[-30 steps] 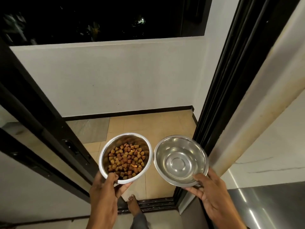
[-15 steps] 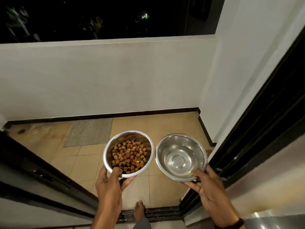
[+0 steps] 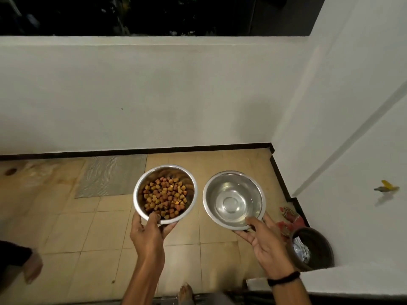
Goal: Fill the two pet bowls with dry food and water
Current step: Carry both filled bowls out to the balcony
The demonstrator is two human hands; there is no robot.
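Gripping the near rim of the steel food bowl (image 3: 139, 188), the left hand (image 3: 147, 234) hooks its thumb over the edge by the dry food (image 3: 165, 200), fingers curled beneath. The right hand (image 3: 266, 243) pinches the water bowl (image 3: 211, 194) likewise, thumb on the rim, fingers under. Both bowls hang side by side, apart, above the tiled floor (image 3: 66, 227).

The two bowls have parted: a wider gap now separates the food bowl (image 3: 140, 194), gripped by the left hand (image 3: 149, 235), from the water bowl (image 3: 211, 194) in the right hand (image 3: 265, 242). A dark pot (image 3: 323, 244) (contents unclear) has entered view right of the right fingers.
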